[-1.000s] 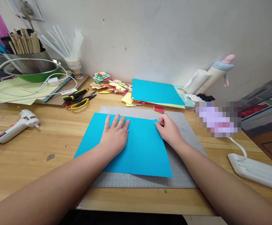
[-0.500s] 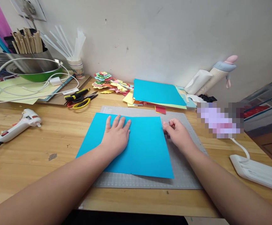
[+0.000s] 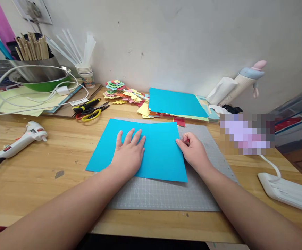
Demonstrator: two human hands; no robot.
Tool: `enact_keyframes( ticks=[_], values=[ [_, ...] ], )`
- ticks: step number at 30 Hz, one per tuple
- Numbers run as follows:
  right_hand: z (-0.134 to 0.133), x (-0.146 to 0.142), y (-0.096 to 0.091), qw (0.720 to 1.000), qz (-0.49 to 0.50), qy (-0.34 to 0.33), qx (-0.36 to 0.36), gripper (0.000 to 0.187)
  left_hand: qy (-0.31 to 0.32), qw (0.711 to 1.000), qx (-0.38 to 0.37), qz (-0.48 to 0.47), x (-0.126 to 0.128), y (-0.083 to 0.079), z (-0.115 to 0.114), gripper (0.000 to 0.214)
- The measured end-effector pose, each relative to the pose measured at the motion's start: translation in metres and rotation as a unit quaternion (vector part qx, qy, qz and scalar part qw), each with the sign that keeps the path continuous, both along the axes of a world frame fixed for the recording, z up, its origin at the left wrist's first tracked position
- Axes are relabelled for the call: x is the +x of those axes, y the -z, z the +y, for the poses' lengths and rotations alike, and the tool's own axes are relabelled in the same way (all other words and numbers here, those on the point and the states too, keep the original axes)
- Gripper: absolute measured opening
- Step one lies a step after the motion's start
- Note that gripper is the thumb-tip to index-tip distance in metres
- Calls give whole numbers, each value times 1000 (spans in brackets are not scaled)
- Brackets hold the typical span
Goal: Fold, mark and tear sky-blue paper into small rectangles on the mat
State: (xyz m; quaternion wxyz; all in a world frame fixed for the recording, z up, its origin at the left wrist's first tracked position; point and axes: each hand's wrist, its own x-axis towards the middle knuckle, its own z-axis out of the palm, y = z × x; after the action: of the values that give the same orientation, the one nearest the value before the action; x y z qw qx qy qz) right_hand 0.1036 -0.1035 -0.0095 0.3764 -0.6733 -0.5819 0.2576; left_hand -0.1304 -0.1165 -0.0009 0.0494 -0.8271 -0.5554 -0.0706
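A sheet of blue paper (image 3: pixel 161 152) with a faint middle crease lies on the grey cutting mat (image 3: pixel 151 196). My left hand (image 3: pixel 128 152) rests flat on the left half of it, fingers spread. At the sheet's right edge, my right hand (image 3: pixel 192 149) is closed, its thumb on top of the paper and its other fingers curled at the side. Something small, dark and reddish shows inside those curled fingers, too hidden to name. The near right corner of the sheet stands slightly off the mat.
A glue gun (image 3: pixel 23 139) lies at the left. Scissors (image 3: pixel 92 113), layered paper flowers (image 3: pixel 114 92) and a stack of coloured paper (image 3: pixel 177 102) are along the back. A cup of clear sticks (image 3: pixel 85 74) stands back left; a white power strip (image 3: pixel 288 191) lies right.
The blue sheet has slid away from me, baring more of the mat's near side. My left hand stays flat on it; my right thumb has come onto its right edge.
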Motion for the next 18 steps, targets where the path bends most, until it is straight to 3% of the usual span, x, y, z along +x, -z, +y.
enact_keyframes(
  ticks=[5, 13, 18],
  values=[
    [-5, 3, 3, 999, -20, -18, -29, 27, 0, 1000, -10, 4, 0, 10, 3, 46],
    [-11, 6, 8, 998, 2, -26, -53, 26, -6, 1000, -25, 15, 2, 6, 3, 48],
    [-23, 13, 2, 997, 30, -18, -76, 30, -6, 999, -27, 17, 1, 7, 3, 48]
  ],
)
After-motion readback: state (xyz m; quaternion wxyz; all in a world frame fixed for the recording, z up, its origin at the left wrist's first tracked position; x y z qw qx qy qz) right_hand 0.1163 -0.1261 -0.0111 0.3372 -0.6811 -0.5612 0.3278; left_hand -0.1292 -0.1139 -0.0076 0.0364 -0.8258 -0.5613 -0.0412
